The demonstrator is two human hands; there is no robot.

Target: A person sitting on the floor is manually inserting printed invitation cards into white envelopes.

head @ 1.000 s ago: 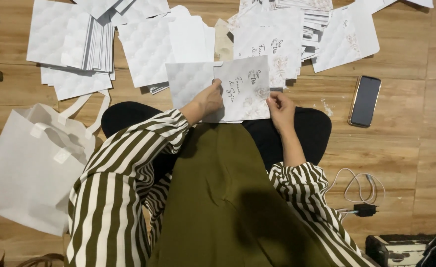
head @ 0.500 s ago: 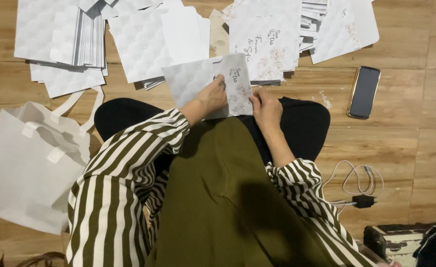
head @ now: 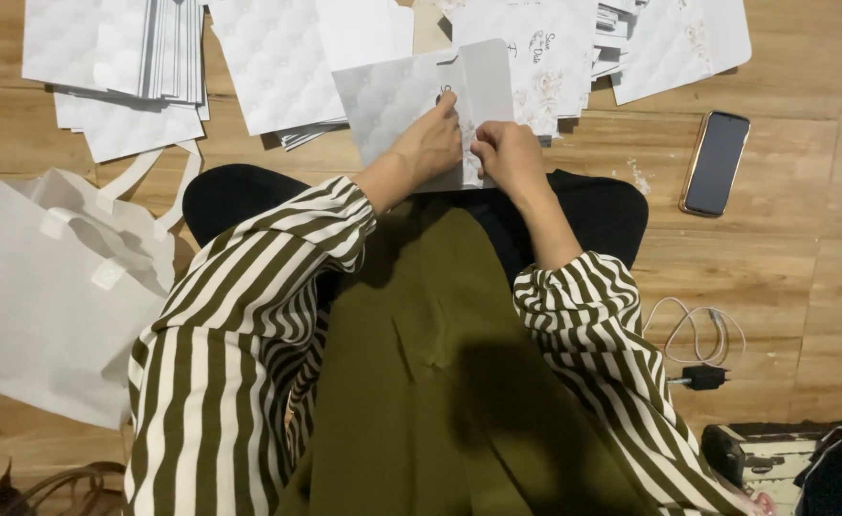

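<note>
Wooden floorboards carry the work: a white embossed card [head: 411,96] lies at twelve o'clock, just past the knees. Both hands meet on it, the left hand [head: 430,143] pressing it flat and the right hand [head: 502,153] pinching its folded flap. Folding seems under way; next likely needs a firm crease. More cards [head: 277,62] fan beyond, a phone [head: 715,162] at two o'clock, a white bag [head: 58,287] at nine.

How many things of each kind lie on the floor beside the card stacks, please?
White tote bag: 1
Phone: 1
Charger with cable: 1
Total: 3
Both the left hand and the right hand hold a folded card.
</note>
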